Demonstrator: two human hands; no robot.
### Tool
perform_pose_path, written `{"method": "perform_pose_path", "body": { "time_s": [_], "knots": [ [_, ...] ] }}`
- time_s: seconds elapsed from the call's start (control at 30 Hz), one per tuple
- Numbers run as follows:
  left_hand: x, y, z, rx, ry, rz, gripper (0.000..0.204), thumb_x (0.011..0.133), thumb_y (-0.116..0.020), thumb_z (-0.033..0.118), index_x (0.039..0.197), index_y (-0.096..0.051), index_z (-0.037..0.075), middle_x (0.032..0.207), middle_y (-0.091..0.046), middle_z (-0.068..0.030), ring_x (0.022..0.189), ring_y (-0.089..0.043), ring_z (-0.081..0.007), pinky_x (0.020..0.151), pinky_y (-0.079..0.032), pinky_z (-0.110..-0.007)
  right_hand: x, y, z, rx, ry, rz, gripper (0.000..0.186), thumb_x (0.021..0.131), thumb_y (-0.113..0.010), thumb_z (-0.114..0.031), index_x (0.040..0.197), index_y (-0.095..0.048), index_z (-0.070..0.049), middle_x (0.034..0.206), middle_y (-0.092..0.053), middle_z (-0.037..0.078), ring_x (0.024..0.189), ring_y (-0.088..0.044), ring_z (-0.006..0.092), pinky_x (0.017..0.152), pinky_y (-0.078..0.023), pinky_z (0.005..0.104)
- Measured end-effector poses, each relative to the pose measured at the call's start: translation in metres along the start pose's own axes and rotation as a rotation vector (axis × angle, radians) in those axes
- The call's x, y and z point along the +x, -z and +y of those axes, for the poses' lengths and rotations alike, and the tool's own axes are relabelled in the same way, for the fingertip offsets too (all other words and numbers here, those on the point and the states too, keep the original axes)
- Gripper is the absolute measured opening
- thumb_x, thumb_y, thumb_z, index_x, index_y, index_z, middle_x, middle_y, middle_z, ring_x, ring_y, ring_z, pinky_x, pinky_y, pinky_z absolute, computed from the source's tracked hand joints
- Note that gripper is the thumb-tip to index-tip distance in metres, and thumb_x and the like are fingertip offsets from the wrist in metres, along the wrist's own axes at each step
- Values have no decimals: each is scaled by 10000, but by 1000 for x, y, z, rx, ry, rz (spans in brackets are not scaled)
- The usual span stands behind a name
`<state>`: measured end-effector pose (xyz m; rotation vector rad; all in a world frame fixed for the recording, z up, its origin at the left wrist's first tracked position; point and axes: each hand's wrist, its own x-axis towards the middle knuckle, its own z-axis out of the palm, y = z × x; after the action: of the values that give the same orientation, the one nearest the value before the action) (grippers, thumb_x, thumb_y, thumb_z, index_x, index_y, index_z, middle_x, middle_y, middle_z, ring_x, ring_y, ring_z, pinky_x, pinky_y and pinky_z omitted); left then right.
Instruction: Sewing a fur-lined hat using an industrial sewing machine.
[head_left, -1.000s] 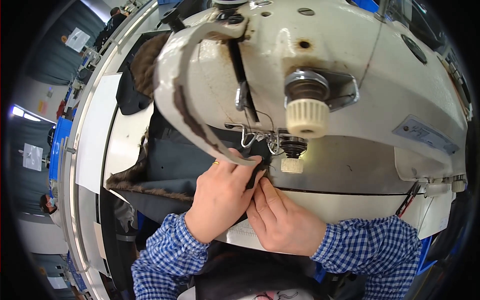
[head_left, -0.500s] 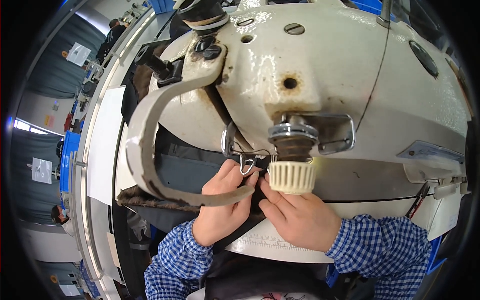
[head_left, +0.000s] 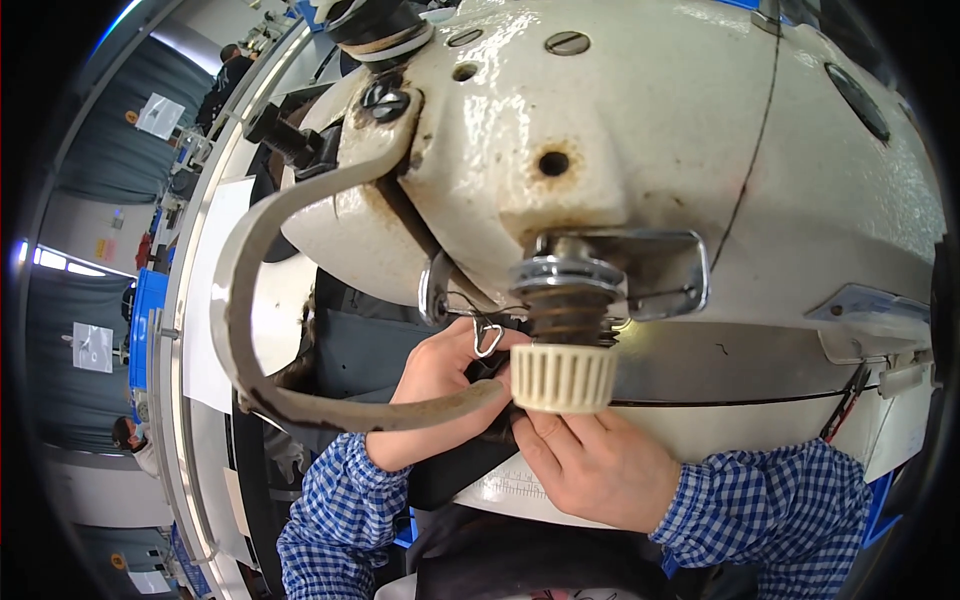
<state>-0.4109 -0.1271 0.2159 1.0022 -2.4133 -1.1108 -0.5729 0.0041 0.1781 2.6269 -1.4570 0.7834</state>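
A white sewing machine head (head_left: 660, 140) with rust spots, a curved metal arm (head_left: 245, 310) and a cream knurled knob (head_left: 560, 380) fills the upper view. Under it lies dark fabric (head_left: 365, 355) with a brown fur edge (head_left: 298, 370). My left hand (head_left: 435, 395) is closed on the fabric just left of the knob, partly behind the curved arm. My right hand (head_left: 595, 465) pinches the fabric's edge below the knob; its fingertips are partly hidden. A small silver wire loop (head_left: 488, 343) hangs over my left fingers.
The pale worktable (head_left: 780, 425) has a printed scale near its front edge and red-and-black tweezers (head_left: 845, 400) at the right. A white sheet (head_left: 205, 300), a rail and blue bins (head_left: 148, 325) are at left. Two other people (head_left: 225, 70) (head_left: 135, 440) are in the background.
The machine head appears larger and lower, covering more of my hands as the view shifts. My left hand has shifted slightly left. My right fingertips are more hidden behind the knob.
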Motion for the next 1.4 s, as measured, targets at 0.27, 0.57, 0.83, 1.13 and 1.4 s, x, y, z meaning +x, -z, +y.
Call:
{"method": "perform_pose_path", "body": {
  "time_s": [0.27,0.57,0.83,1.13,1.4],
  "knots": [
    [1,-1,-2,17,-40,-7,197,880,-703,65,1076,-724,53,926,-654,-133,821,-671,-306,738,-531,-365,2,-2,1,-45,26,2,349,864,-603,-185,1073,-657,90,1144,-660,277,1165,-616,467,1034,-530,503],
    [3,-7,-1,158,-270,142,182,875,-714,18,1056,-731,20,924,-674,-146,758,-679,-332,653,-552,-375,4,0,6,-183,103,20,391,835,-615,-192,1104,-658,89,1166,-664,278,1137,-631,411,982,-552,471],
    [6,-6,6,241,-337,44,172,860,-717,13,1030,-731,-9,860,-678,-150,666,-676,-333,578,-550,-387,0,-1,3,-202,133,17,392,797,-605,-185,1052,-681,103,1085,-686,289,1095,-637,442,972,-571,458],
    [12,-4,4,377,-339,21,185,842,-693,21,1023,-717,-9,854,-669,-163,660,-661,-335,582,-546,-410,7,-4,8,-194,138,67,344,806,-634,-166,998,-688,115,1005,-697,276,1017,-683,449,890,-605,481],
    [15,-3,3,238,-287,5,153,766,-692,53,902,-647,-2,850,-650,-169,765,-651,-394,669,-537,-440,7,-5,8,-187,79,62,321,806,-636,-166,976,-687,101,963,-686,245,1031,-679,449,900,-600,473]
  ]
}}
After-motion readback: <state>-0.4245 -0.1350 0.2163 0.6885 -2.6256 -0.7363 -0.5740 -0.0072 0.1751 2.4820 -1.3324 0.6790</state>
